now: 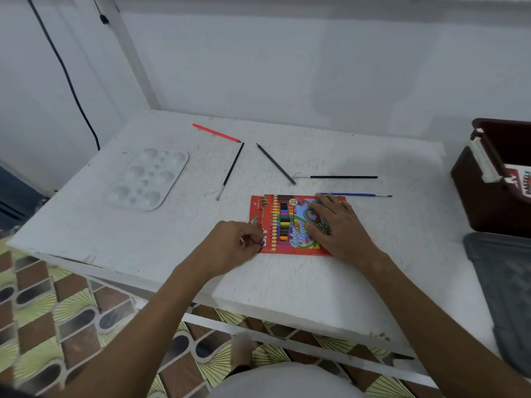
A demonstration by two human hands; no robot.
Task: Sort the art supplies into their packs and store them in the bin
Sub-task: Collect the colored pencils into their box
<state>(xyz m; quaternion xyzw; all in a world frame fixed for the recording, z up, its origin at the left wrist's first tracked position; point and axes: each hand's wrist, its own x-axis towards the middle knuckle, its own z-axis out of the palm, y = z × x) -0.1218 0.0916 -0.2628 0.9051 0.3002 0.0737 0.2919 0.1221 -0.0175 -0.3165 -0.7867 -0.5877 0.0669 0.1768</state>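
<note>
White tabletop (161,254) carries a palette (145,179) at ten o'clock, brushes and pencils at twelve. Right hand (336,225) presses flat on the colour pencil box (283,225); left hand (232,239) pinches its flap.

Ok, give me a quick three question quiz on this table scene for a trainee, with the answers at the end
1. True or false: the right hand lies flat on the pencil box.
2. Which sits farthest left on the table? A) paint tray B) pink pencil C) blue brush
3. Fill in: the left hand works at the box's ____ end.

Key: 1 true; 2 A; 3 left
</note>
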